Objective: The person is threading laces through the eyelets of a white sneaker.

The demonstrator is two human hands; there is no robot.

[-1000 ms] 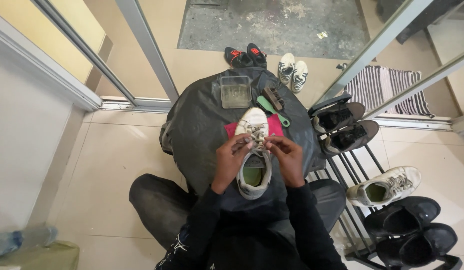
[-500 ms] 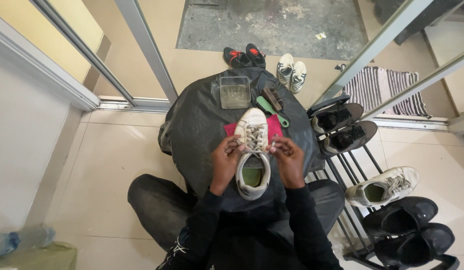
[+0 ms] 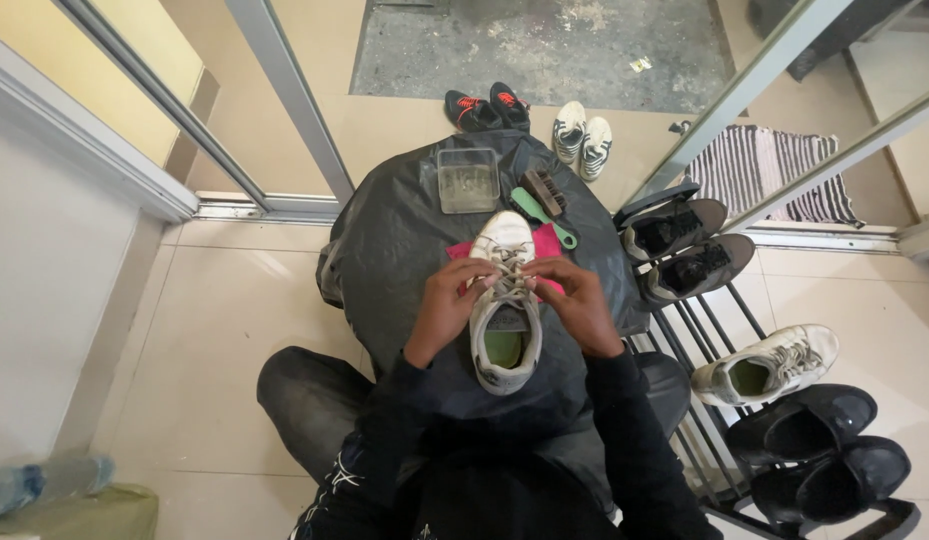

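Observation:
A white sneaker [image 3: 504, 345] with a green insole lies toe-away on a small table covered in black plastic [image 3: 384, 240]. My left hand [image 3: 452, 300] and my right hand [image 3: 574, 300] sit on either side of the shoe's upper part, fingers pinching its laces [image 3: 508, 272] near the middle. A pink cloth [image 3: 549, 242] lies under the toe. Beyond the shoe are a green-handled brush [image 3: 532, 208], a brown brush [image 3: 544, 190] and a clear square container [image 3: 467, 181].
A metal shoe rack [image 3: 704, 330] at the right holds dark shoes, a white sneaker [image 3: 769, 365] and black shoes [image 3: 819, 450]. Two more pairs stand on the floor beyond the table by a sliding door track. A plastic bottle [image 3: 44, 482] lies lower left.
My hands have shifted slightly along the laces, drawing closer together over the shoe's middle. The shoe stays in place.

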